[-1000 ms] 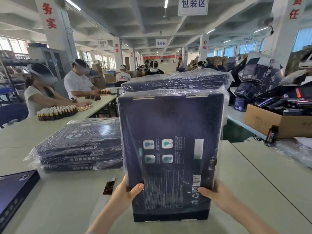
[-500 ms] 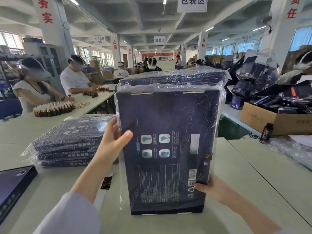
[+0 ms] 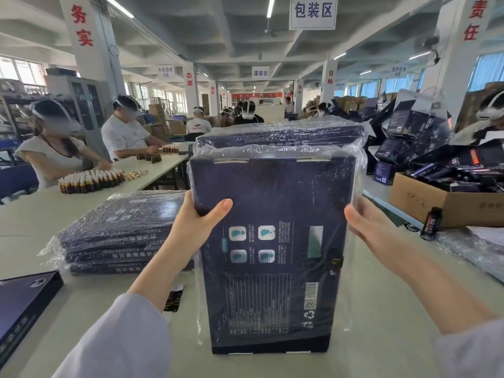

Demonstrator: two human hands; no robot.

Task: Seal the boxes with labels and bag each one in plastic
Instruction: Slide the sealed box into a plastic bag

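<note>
A dark navy box (image 3: pixel 272 208) stands upright on the table in front of me, its printed back facing me, with a clear plastic bag (image 3: pixel 357 170) pulled down over most of it. My left hand (image 3: pixel 196 227) grips the box's upper left edge, thumb across the face. My right hand (image 3: pixel 365 222) presses the bag against the upper right edge. The bag's open end hangs loose near the box's bottom. A small dark label sticker (image 3: pixel 336 264) sits on the right edge.
A pile of bagged boxes (image 3: pixel 120 233) lies to the left and another bagged stack (image 3: pixel 281 135) stands behind. An unbagged box (image 3: pixel 21 304) rests at the near left. A label strip (image 3: pixel 173 300) lies on the table. A cardboard carton (image 3: pixel 436 205) and a small bottle (image 3: pixel 431 223) sit right. People work at the left table.
Both hands slid up from the box's bottom corners to its upper sides, the left first, then the right. The box stays upright on the table.
</note>
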